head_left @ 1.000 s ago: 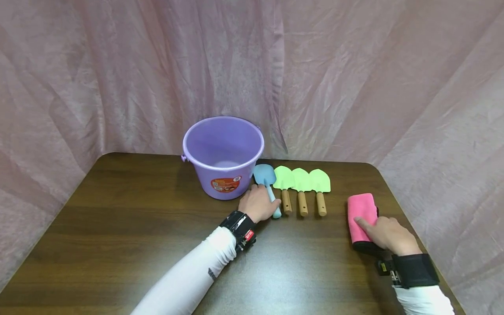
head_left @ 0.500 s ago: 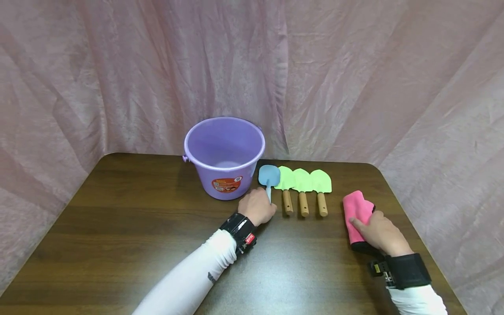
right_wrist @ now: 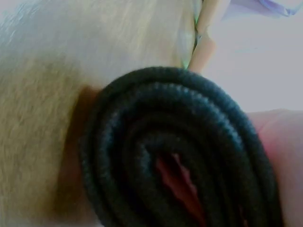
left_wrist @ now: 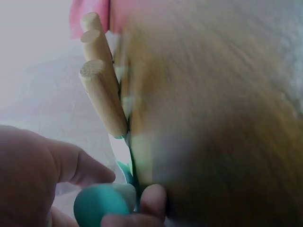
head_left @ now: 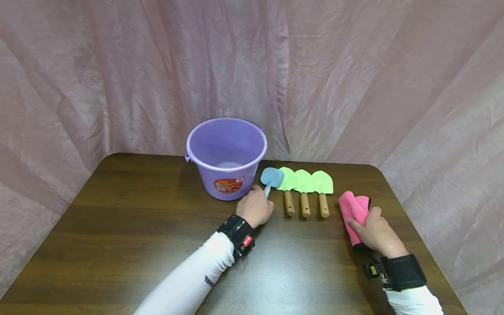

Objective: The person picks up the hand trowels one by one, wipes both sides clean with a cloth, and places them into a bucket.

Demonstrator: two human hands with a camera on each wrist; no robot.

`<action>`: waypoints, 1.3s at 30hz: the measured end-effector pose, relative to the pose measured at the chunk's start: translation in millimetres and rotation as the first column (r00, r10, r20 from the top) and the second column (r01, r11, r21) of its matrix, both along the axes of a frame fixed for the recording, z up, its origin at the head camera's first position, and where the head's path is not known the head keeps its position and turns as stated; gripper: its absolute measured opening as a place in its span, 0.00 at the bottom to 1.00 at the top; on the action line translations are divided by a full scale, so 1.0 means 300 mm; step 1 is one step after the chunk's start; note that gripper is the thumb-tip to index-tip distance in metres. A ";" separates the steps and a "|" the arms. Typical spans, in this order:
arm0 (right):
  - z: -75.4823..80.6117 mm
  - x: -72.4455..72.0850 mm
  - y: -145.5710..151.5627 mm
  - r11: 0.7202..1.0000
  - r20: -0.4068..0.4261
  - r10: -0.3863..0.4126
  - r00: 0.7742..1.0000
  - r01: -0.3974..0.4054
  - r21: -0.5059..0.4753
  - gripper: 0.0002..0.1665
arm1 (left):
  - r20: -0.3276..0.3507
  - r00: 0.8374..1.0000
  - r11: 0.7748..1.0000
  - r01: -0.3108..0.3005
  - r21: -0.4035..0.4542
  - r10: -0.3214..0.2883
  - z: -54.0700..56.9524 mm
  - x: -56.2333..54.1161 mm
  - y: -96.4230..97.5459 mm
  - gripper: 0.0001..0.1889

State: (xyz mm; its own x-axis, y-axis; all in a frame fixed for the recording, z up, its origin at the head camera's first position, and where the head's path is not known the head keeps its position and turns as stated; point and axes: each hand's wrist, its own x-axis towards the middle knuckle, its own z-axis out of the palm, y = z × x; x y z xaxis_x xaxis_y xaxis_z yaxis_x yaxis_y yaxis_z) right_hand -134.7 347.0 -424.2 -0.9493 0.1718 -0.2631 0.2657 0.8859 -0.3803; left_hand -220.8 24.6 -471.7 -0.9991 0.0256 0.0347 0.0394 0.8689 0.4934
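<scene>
My left hand (head_left: 255, 208) grips the handle of a light blue spatula (head_left: 271, 176) just right of the purple bucket (head_left: 227, 144). The blade points away from me and leans right, against the nearest green spatula. In the left wrist view, thumb and fingers surround the round end of the blue handle (left_wrist: 97, 206). At the right, my right hand (head_left: 379, 232) holds a rolled pink cloth (head_left: 353, 215), its thumb across the top and the other fingers mostly hidden. The cloth's black border (right_wrist: 165, 101) shows as coiled layers in the right wrist view.
Three green spatulas with wooden handles lie side by side: a left one (head_left: 289, 179), a middle one (head_left: 304, 181) and a right one (head_left: 323, 182). Brown wooden table (head_left: 118, 227) lies under everything. A pink curtain (head_left: 236, 65) hangs behind its far edge.
My left hand has closed round the blue spatula's handle, and the blade has shifted right and tilted. My right hand has moved left with the pink cloth, which now slants more.
</scene>
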 end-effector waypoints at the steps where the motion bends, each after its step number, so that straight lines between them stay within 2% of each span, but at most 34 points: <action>1: 0.002 0.000 0.000 1.000 0.008 -0.004 1.000 0.004 -0.011 0.41 | -0.006 1.000 1.000 0.000 0.003 0.000 -0.003 0.000 -0.001 0.18; 8: 0.010 0.000 0.003 0.999 0.034 -0.019 0.999 0.021 -0.042 0.44 | -0.044 0.999 0.999 0.021 0.028 -0.020 -0.017 0.010 -0.014 0.17; 10: 0.010 0.000 0.003 0.998 0.027 -0.018 0.999 0.019 -0.059 0.43 | -0.069 0.997 0.999 0.032 0.034 -0.029 -0.039 0.007 -0.013 0.18; 15: 0.016 0.003 0.002 0.992 -0.002 -0.010 1.000 0.010 -0.126 0.42 | -0.119 0.991 0.995 0.071 0.063 -0.063 0.017 0.053 -0.020 0.16; 17: 0.025 0.007 0.000 0.990 -0.042 0.003 0.999 -0.009 -0.139 0.40 | -0.124 0.989 0.995 0.084 0.059 -0.076 0.066 0.083 -0.026 0.14; 25: 0.086 0.025 -0.032 0.992 -0.256 0.098 0.962 -0.115 -0.051 0.40 | -0.187 0.975 0.992 0.125 0.013 -0.121 0.097 0.126 -0.058 0.12; 27: 0.106 0.031 -0.050 0.990 -0.310 0.114 0.944 -0.133 -0.040 0.39 | -0.207 0.969 0.990 0.143 0.013 -0.138 0.106 0.139 -0.072 0.12; 30: 0.136 0.038 -0.079 0.985 -0.402 0.144 0.904 -0.168 -0.026 0.37 | -0.247 0.955 0.985 0.174 0.011 -0.166 0.119 0.163 -0.095 0.12; 35: 0.185 0.050 -0.136 0.975 -0.528 0.198 0.826 -0.222 0.019 0.35 | -0.318 0.923 0.973 0.229 -0.002 -0.218 0.150 0.210 -0.142 0.11; 39: 0.217 0.058 -0.186 0.959 -0.617 0.253 0.746 -0.276 0.059 0.34 | -0.363 0.895 0.963 0.270 -0.019 -0.258 0.178 0.249 -0.184 0.11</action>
State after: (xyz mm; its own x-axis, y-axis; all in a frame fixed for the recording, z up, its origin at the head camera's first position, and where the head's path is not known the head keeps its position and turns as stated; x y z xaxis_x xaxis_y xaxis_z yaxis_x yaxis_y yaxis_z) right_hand -117.3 291.1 -359.0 -0.9148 -0.1082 0.3891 -0.2772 0.8688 -0.4102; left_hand -146.3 -30.6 -418.4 -0.8751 0.2798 0.3949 0.4449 0.7864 0.4285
